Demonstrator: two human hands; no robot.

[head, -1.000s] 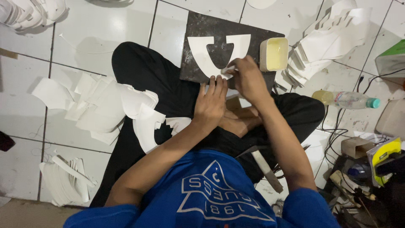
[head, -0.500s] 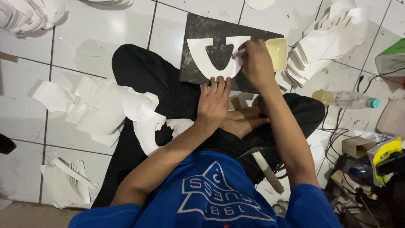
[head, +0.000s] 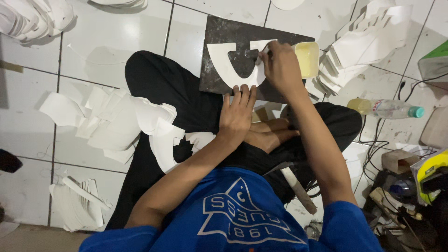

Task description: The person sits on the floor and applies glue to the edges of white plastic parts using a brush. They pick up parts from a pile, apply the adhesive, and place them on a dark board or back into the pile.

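A white U-shaped cut piece lies flat on a dark square board on the tiled floor. My left hand rests flat on the near edge of the piece, fingers together. My right hand pinches a small brush against the right arm of the piece, beside a cream tub of yellowish glue. The brush tip is mostly hidden by my fingers. My crossed legs in black trousers lie below the board.
Loose white cut pieces lie on my left leg and the floor. Stacks of white pieces stand at the right, more at top left and bottom left. A plastic bottle, cables and tools lie right.
My right hand has moved from the near edge of the piece up to its right arm by the tub. My left hand has slid forward onto the piece's lower edge.
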